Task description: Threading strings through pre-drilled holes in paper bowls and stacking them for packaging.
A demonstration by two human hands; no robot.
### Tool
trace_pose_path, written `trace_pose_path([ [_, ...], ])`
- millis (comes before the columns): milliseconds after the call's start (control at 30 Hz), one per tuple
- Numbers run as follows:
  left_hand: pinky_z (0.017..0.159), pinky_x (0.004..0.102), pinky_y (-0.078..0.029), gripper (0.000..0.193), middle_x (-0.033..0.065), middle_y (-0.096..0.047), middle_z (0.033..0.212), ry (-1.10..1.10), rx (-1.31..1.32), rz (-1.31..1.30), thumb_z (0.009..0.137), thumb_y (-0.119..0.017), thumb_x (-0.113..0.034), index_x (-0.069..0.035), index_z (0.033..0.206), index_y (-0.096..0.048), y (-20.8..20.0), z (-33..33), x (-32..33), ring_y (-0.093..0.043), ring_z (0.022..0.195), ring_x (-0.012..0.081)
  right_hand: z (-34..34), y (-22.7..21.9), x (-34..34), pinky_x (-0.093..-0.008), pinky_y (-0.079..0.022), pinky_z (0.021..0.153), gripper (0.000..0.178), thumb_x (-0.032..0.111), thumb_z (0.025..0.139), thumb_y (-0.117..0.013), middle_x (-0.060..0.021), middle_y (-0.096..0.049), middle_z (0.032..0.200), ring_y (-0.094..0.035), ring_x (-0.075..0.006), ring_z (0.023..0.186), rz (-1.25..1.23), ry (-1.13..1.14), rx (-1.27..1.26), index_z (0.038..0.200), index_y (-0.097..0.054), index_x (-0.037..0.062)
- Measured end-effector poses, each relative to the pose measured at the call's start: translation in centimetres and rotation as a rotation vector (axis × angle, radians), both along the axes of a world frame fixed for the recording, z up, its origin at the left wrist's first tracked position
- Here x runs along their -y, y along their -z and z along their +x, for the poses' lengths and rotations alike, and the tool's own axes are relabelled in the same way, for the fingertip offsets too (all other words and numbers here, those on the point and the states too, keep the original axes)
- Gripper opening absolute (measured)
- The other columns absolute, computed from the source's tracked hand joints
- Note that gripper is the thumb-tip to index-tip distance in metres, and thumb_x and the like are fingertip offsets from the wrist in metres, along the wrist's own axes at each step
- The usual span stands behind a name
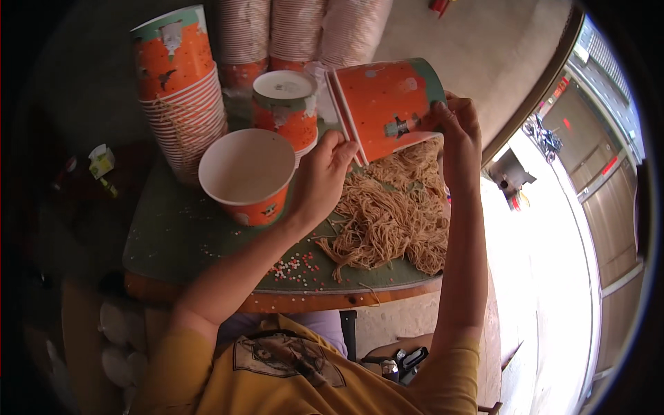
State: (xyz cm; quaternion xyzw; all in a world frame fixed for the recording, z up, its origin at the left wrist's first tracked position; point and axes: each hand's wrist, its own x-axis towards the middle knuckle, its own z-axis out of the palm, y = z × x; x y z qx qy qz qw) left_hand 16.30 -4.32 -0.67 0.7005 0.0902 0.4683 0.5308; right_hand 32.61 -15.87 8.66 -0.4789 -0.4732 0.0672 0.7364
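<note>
Both my hands hold a few nested orange paper cups [384,104] tipped on their side, rims to the left and green-banded base to the right. My left hand [324,169] pinches the white rims with thumb and fingers. At the other end my right hand [460,138] grips the base. Below them a tangled heap of tan string [394,221] lies on the green-topped table [173,238]. One open paper cup [247,169] stands upright just left of my left forearm, its inside white. Behind it an upside-down cup [285,86] shows its base.
A tall, leaning stack of orange cups [180,104] rises at the table's left, with loose strands around it. Wrapped cup stacks [297,31] stand at the back. Small coloured pellets [297,266] are scattered near the front edge. A bright doorway [546,242] lies to the right.
</note>
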Motion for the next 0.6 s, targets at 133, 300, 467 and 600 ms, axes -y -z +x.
trace_pose_path([
  [133,0.052,0.0307,-0.039,0.023,0.0099,-0.042,0.063,-0.307,-0.099,0.306,0.095,-0.054,-0.013,-0.001,0.082,-0.04,-2.3,0.9,1.5,-0.046,0.053,0.0135,4.7,3.2,0.8,-0.0293,-0.049,0.079,0.007,0.007,0.091,-0.058,-0.0074,-0.062,0.098,-0.06,-0.0148,0.086,0.046,-0.084,-0.24,0.087,-0.053,0.0037],
  [300,0.053,0.0342,-0.041,0.017,0.0131,-0.046,0.065,-0.388,-0.108,0.366,0.091,-0.056,-0.007,-0.002,0.084,-0.041,-2.7,0.4,1.2,-0.048,0.054,0.0214,10.7,9.2,0.0,-0.0367,-0.05,0.086,0.01,0.01,0.093,-0.055,-0.0086,-0.066,0.102,-0.062,-0.0197,0.094,0.122,-0.242,-0.583,0.1,-0.059,0.0039],
  [467,0.056,0.0405,-0.045,0.016,0.0141,-0.045,0.065,-0.474,0.021,0.449,0.087,-0.054,0.001,-0.003,0.093,-0.039,-4.3,-0.7,4.2,-0.055,0.06,0.0346,20.9,17.1,4.7,-0.0442,-0.043,0.103,0.03,0.02,0.098,-0.046,-0.0115,-0.065,0.113,-0.06,-0.0235,0.11,0.209,-0.627,-0.939,0.118,-0.055,-0.0012],
  [600,0.058,0.0419,-0.046,0.025,0.0186,-0.051,0.074,-0.525,-0.004,0.701,0.086,-0.056,-0.003,-0.001,0.108,-0.043,-3.8,-3.6,2.8,-0.054,0.063,0.0366,15.2,20.9,-4.2,-0.0282,-0.05,0.073,0.015,0.02,0.097,-0.05,-0.0002,-0.058,0.078,-0.055,-0.0107,0.068,0.111,-0.31,-1.119,0.095,-0.057,0.0065],
])
